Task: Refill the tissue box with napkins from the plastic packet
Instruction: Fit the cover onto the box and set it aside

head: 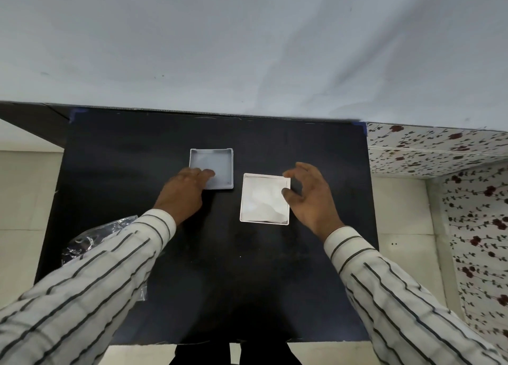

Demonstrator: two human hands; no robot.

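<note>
Left hand: fingers flat on near-left corner of the lid, which lies upside down on table; nothing gripped. Right hand: fingers spread wide, empty, just beside right edge of tissue box. Box open-topped, white napkins inside, near table centre, right of lid. Clear plastic packet at table's left edge, partly under left sleeve.

A black worktop stands against a pale grey-white sheet hung as backdrop, with cream floor tiles on both sides, floral-patterned covering at right and blue tape on its far corners
</note>
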